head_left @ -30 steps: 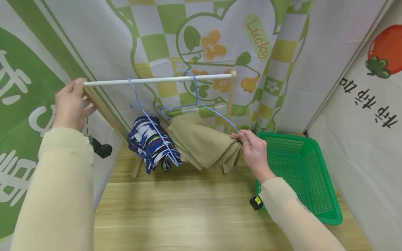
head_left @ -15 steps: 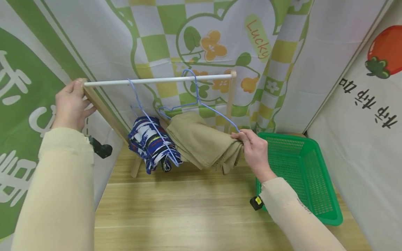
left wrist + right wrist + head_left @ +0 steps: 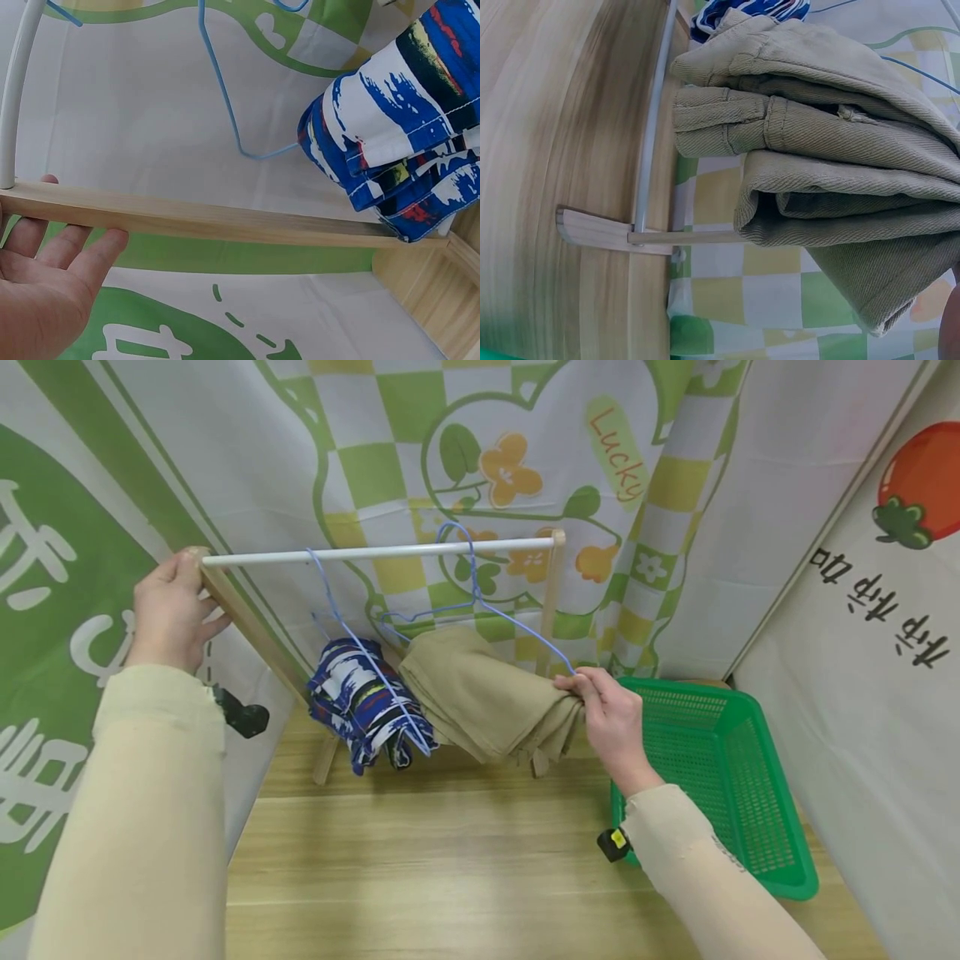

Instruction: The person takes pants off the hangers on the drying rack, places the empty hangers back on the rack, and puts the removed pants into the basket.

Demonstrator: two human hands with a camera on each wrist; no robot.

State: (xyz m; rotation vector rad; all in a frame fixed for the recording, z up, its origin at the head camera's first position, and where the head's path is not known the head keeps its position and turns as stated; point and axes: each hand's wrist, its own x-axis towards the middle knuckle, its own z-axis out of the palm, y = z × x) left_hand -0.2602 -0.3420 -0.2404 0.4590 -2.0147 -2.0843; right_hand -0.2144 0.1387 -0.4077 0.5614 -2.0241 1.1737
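Observation:
My left hand [image 3: 171, 610] grips the top left corner of the wooden rack [image 3: 251, 635], its fingers round the post [image 3: 187, 216] in the left wrist view. Khaki folded trousers [image 3: 491, 697] hang over a blue hanger [image 3: 525, 628] whose hook is over the white rod [image 3: 375, 552]. At that hanger's right end, my right hand [image 3: 611, 718] pinches the wire beside the cloth. To the left, blue-and-white patterned cloth [image 3: 363, 702] hangs on another blue hanger [image 3: 327, 587]. The right wrist view shows the folded trousers [image 3: 840, 135] close up, with only a bit of the hand.
A green basket [image 3: 772, 793] stands on the wooden table [image 3: 420, 860] at the right, close by my right forearm. Behind the rack hangs a green and yellow checked curtain [image 3: 408, 435]. Printed fabric walls close in on both sides.
My right hand has shifted very slightly to the right with the hanger's end, and the hanger's hook sits a little higher above the rod. The left hand is practically still.

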